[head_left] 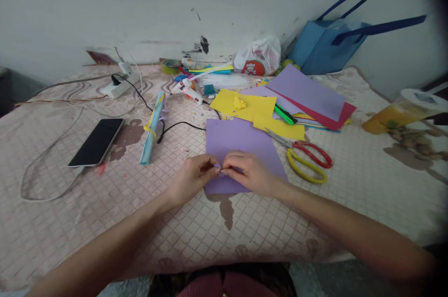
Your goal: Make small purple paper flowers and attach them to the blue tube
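Note:
Over a purple sheet of paper (229, 136), both hands meet with pinched fingers. My left hand (191, 178) and my right hand (250, 172) share a small purple paper piece (220, 173), mostly hidden by the fingertips. Just beyond the purple sheet lie yellow sheets (259, 101), one bearing a crumpled yellow paper piece (239, 103). To the right of my right hand rest scissors (308, 164) with one red and one yellow handle. A rolled light-blue paper tube (153, 131) with a yellow strip around it lies left of my left hand.
A glue gun (189, 90) and green cutter (285, 114) lie behind the sheets. Stacked coloured paper (308, 94), a blue bag (325, 47) and a drink cup (402, 110) stand right. At left are a phone (98, 142), cables and a power strip (121, 84).

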Available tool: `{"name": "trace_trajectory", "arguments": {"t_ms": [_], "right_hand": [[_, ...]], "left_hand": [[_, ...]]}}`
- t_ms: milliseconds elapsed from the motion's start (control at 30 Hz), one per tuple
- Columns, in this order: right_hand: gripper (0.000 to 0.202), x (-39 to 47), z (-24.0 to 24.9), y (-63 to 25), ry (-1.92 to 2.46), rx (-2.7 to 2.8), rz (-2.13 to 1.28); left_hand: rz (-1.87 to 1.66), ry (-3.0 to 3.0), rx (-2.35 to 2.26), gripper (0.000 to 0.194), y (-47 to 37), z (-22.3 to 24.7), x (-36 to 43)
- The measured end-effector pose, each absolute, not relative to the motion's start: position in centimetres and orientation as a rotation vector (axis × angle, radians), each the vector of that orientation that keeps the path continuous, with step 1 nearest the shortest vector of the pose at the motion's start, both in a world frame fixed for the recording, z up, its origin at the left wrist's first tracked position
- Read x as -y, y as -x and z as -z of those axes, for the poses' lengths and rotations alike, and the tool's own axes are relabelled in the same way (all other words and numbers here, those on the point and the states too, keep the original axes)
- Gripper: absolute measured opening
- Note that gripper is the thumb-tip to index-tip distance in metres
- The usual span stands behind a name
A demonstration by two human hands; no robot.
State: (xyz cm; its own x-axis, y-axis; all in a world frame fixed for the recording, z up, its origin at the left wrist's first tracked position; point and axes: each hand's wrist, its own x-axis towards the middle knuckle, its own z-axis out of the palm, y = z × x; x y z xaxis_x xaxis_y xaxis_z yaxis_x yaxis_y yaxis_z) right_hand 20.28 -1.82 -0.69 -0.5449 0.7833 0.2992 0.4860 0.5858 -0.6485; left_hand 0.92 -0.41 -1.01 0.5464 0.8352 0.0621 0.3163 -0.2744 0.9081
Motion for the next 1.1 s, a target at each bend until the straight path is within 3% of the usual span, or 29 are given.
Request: {"name": "trace_trajectory", "arguments": {"t_ms": [167, 467, 700, 800, 1100], "right_hand": [[0.011, 0.9, 0.3, -20.8, 1.025, 2.052, -1.114], [0.015, -0.2, 1.2, -19.7, 1.022, 1.759, -1.425], [0.012, 0.4, 0.7, -19.5, 1.124, 1.926, -0.907], [0.015, 0.8, 0.1, -19.8, 1.067, 2.016, -0.877], [0.02, 0.5, 1.7, -19.6, 0.963, 1.699, -1.511]], "left_hand": [[-0.629, -1.495, -0.868, 0.018, -1.3, 0.6, 0.0], [-0.686, -1.374, -0.949, 0.021, -1.0, 1.5, -0.4], [-0.818, -1.334, -1.006, 0.023, -1.5, 1.9, -0.2], [-0.842, -1.341, -0.972, 0.024, -1.7, 1.5, 0.1], [-0.606, -1.076, -0.812, 0.035, -1.7, 1.4, -0.1]]}}
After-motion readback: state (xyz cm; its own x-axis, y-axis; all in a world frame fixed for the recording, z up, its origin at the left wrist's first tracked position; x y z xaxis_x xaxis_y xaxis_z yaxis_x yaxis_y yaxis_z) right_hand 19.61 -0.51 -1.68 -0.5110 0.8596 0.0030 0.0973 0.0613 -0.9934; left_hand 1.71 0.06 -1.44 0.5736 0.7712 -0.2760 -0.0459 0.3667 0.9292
